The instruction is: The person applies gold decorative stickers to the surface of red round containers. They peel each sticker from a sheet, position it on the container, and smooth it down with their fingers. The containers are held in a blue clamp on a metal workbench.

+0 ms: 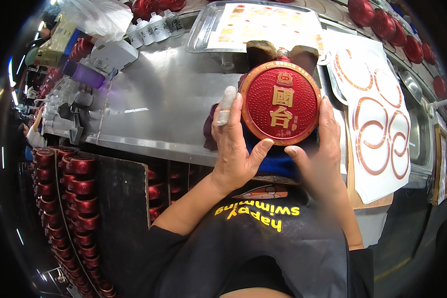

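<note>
A round, flattened red bottle (283,107) with raised gold characters and a copper-gold ring band around its dotted face is between my two hands. Its short neck points away from me, between the two worn brown lobes of a stand (261,51). My left hand (236,149) presses along the bottle's left edge, thumb at the lower rim; one finger wears a whitish wrap (227,102). On the right edge rests my right hand (324,144), its thumb also near the bottom rim. Blue cloth (278,164) shows below the bottle.
Sheets with copper-coloured ring decals (380,134) lie at the right, beside a sink (421,134). A metal tray (197,37) holds a printed sheet (263,27). White bottles (159,29), a purple bottle (84,73) and a carton (115,53) stand far left. Red bottles (84,186) fill racks lower left.
</note>
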`<state>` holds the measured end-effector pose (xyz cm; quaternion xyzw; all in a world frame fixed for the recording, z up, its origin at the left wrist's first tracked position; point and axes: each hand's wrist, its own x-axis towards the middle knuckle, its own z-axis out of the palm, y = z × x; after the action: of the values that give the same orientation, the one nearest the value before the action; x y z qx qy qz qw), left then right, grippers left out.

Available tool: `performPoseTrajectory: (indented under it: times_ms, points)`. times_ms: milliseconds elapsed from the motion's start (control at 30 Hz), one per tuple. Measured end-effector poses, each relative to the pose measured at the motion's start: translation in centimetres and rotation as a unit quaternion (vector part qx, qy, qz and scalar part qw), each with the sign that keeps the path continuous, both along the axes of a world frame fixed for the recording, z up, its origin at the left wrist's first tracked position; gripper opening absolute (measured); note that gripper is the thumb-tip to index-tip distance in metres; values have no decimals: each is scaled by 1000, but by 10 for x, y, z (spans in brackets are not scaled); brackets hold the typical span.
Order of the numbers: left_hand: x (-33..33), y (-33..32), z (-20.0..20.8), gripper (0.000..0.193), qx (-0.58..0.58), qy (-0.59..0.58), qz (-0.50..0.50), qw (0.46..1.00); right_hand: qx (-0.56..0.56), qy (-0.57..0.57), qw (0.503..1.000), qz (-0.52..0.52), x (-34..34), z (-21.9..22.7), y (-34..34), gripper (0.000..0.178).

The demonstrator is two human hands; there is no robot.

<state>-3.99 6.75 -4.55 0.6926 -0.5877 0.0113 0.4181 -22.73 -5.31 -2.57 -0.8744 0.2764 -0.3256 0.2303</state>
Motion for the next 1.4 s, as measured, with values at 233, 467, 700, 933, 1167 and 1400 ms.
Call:
performPoseTrajectory:
  times_ms: [233,467,700,933,1167,1400]
  points:
    - [0,-2,-8,94,-10,45,-19,999,53,-12,998,-36,8,0,-4,101]
    - [-1,-5,-12,93,-32,42,-18,998,23,4,998,-50,10,1,4,110]
    - [-1,-5,-10,97,-40,30,-15,999,9,-8,999,-37,11,3,3,106]
    - [-5,-6,-1,110,-17,18,-9,1000,50,-2,997,-51,10,-3,1,102]
    - [-12,-10,4,111,-8,12,15,1000,70,-16,997,-10,2,-5,-5,90]
    - [-10,-10,4,111,0,12,18,1000,73,-24,997,14,0,-1,-6,92]
